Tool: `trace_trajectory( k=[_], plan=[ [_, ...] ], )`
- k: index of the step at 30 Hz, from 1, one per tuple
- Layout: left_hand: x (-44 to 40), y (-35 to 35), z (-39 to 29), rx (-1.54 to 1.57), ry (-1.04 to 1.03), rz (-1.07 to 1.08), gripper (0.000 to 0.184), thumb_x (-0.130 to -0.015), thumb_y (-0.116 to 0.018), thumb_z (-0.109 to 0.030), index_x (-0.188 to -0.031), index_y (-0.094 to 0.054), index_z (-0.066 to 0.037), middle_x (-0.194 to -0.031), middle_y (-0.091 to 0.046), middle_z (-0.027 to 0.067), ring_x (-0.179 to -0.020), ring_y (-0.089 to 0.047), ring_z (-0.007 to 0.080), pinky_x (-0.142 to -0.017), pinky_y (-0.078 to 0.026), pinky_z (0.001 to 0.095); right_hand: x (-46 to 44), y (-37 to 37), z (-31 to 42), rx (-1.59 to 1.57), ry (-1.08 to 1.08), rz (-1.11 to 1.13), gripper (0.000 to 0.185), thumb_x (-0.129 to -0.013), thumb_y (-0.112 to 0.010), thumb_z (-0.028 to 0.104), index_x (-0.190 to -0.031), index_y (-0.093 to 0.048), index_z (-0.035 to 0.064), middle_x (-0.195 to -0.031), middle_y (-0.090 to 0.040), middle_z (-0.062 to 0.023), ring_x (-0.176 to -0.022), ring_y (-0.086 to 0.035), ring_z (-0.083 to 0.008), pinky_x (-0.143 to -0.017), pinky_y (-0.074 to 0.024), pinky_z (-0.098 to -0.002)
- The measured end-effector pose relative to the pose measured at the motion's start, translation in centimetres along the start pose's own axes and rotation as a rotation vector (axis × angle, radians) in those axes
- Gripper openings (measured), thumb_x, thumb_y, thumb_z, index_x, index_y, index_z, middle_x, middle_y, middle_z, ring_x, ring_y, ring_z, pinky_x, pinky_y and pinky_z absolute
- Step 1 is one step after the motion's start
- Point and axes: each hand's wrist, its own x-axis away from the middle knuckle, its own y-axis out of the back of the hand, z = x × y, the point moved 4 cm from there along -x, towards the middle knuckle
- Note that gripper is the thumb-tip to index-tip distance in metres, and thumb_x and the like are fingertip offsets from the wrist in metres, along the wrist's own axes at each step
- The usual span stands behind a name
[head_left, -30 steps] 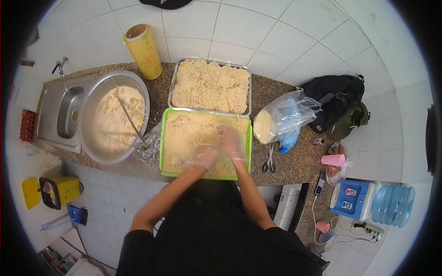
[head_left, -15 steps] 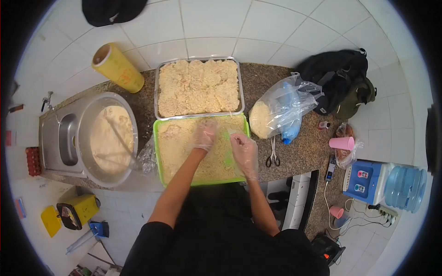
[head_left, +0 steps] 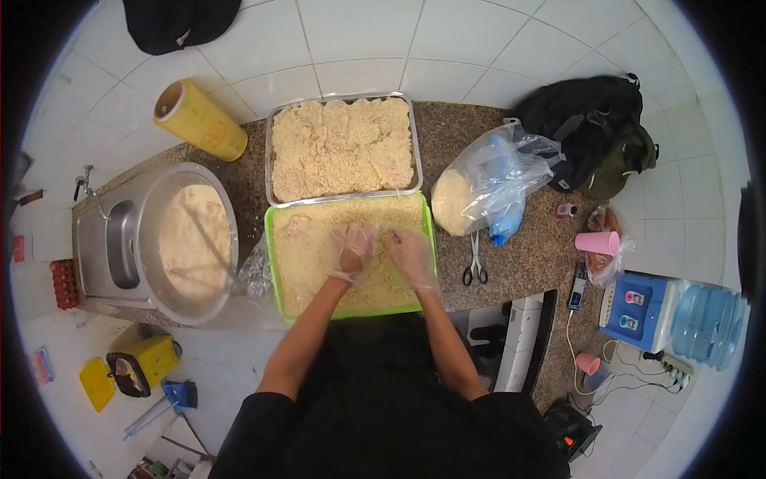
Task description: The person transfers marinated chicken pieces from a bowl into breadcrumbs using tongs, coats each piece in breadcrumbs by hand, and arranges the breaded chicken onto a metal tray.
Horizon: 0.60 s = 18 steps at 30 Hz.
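Observation:
Both hands wear clear plastic gloves and are over a green tray (head_left: 272, 263) spread with pale breadcrumbs (head_left: 311, 279). My left hand (head_left: 353, 247) is down at the crumbs near the middle, its fingers curled; whatever lies under them is hidden. Close beside it on the right, my right hand (head_left: 409, 254) is curled and slightly blurred, and its grip contents do not show. A pinkish piece partly coated in crumbs (head_left: 299, 223) lies at the tray's upper left. Behind stands a metal tray (head_left: 270, 160) filled with crumb-coated pieces (head_left: 343, 148).
Left, a large metal bowl (head_left: 227, 180) of pale batter holds a long utensil, beside the sink (head_left: 124, 239). A yellow roll (head_left: 203, 124) stands behind. Right are a plastic bag of crumbs (head_left: 453, 199), black scissors (head_left: 475, 273), a pink cup (head_left: 597, 243) and a water dispenser (head_left: 638, 311).
My right hand has moved left, closer to my left hand, which has shifted slightly toward me. The bare green patch of tray bottom is now mostly covered by crumbs and my hand.

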Motion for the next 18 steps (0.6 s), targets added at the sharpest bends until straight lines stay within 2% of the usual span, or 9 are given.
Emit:
trace_trajectory(
  k=[2,3,5,9,11,12,15,17,18],
  plan=[
    [-1.3,2.9,1.1,0.083,0.107,-0.082,0.011,-0.095,-0.066,-0.016,-0.103,-0.070,-0.010,-0.094,-0.065,0.0131,-0.090,-0.059,0.0373,-0.080,-0.047,0.0502,0.0,-2.9,0.9,0.094,0.187,-0.045,0.033,-0.090,-0.070,0.037,-0.092,-0.075,0.0044,-0.088,-0.072,-0.0226,-0.086,-0.070,-0.0421,-0.078,-0.0544,-0.0508],
    [-2.0,4.7,1.9,0.125,0.157,-0.126,0.010,-0.094,-0.067,-0.016,-0.101,-0.071,-0.009,-0.095,-0.066,0.0135,-0.090,-0.061,0.0372,-0.081,-0.048,0.0500,0.0,-4.3,1.3,0.205,0.188,0.070,0.033,-0.089,-0.071,0.037,-0.093,-0.075,0.0041,-0.090,-0.072,-0.0235,-0.086,-0.070,-0.0426,-0.078,-0.0540,-0.0518],
    [-2.8,8.7,3.6,0.213,0.411,0.012,0.017,-0.098,-0.065,-0.019,-0.106,-0.072,-0.006,-0.100,-0.070,0.0174,-0.095,-0.065,0.0372,-0.084,-0.050,0.0510,0.8,-5.9,2.7,0.424,0.181,0.303,0.034,-0.087,-0.073,0.037,-0.097,-0.074,0.0036,-0.092,-0.072,-0.0253,-0.088,-0.069,-0.0436,-0.078,-0.0531,-0.0537],
    [0.4,13.2,6.9,0.372,0.764,0.096,0.017,-0.094,-0.069,-0.017,-0.102,-0.074,-0.004,-0.096,-0.073,0.0171,-0.088,-0.068,0.0371,-0.077,-0.052,0.0474,0.7,-4.2,4.2,0.206,0.174,0.374,0.039,-0.085,-0.076,0.036,-0.101,-0.072,0.0002,-0.094,-0.070,-0.0252,-0.090,-0.068,-0.0429,-0.080,-0.0520,-0.0526],
    [2.0,14.3,7.7,0.248,0.822,0.319,0.024,-0.095,-0.070,-0.019,-0.112,-0.073,-0.003,-0.104,-0.073,0.0198,-0.097,-0.069,0.0347,-0.083,-0.053,0.0455,1.5,-2.8,4.9,0.000,0.219,0.297,0.036,-0.085,-0.078,0.033,-0.099,-0.073,0.0003,-0.095,-0.071,-0.0245,-0.092,-0.069,-0.0421,-0.083,-0.0529,-0.0521],
    [2.8,14.5,8.0,0.191,0.845,0.431,0.028,-0.096,-0.071,-0.020,-0.116,-0.073,-0.002,-0.108,-0.073,0.0211,-0.102,-0.070,0.0334,-0.086,-0.053,0.0445,1.9,-1.7,5.6,-0.034,0.237,0.296,0.036,-0.086,-0.078,0.032,-0.101,-0.073,0.0001,-0.095,-0.071,-0.0246,-0.093,-0.069,-0.0419,-0.083,-0.0528,-0.0513],
    [3.7,15.5,6.6,0.476,0.443,0.114,0.037,-0.094,-0.074,-0.018,-0.127,-0.070,-0.002,-0.118,-0.071,0.0243,-0.112,-0.069,0.0327,-0.095,-0.054,0.0372,3.5,3.8,10.3,-0.090,0.340,0.242,0.035,-0.087,-0.078,0.029,-0.107,-0.073,0.0002,-0.095,-0.071,-0.0243,-0.093,-0.069,-0.0407,-0.081,-0.0526,-0.0486],
    [2.3,14.2,4.6,0.479,0.430,0.116,0.043,-0.093,-0.075,-0.015,-0.133,-0.067,-0.001,-0.125,-0.070,0.0223,-0.118,-0.066,0.0301,-0.100,-0.052,0.0343,3.7,4.0,10.5,-0.078,0.500,0.153,0.037,-0.088,-0.077,0.028,-0.113,-0.073,0.0010,-0.094,-0.070,-0.0232,-0.089,-0.069,-0.0391,-0.079,-0.0527,-0.0462],
    [1.5,13.4,3.9,0.641,0.489,0.153,0.045,-0.093,-0.076,-0.014,-0.134,-0.066,-0.001,-0.127,-0.070,0.0205,-0.118,-0.066,0.0281,-0.101,-0.052,0.0335,3.4,4.3,10.4,-0.107,0.414,0.252,0.038,-0.089,-0.077,0.027,-0.116,-0.073,0.0012,-0.094,-0.071,-0.0232,-0.087,-0.069,-0.0379,-0.079,-0.0531,-0.0450]
  ],
)
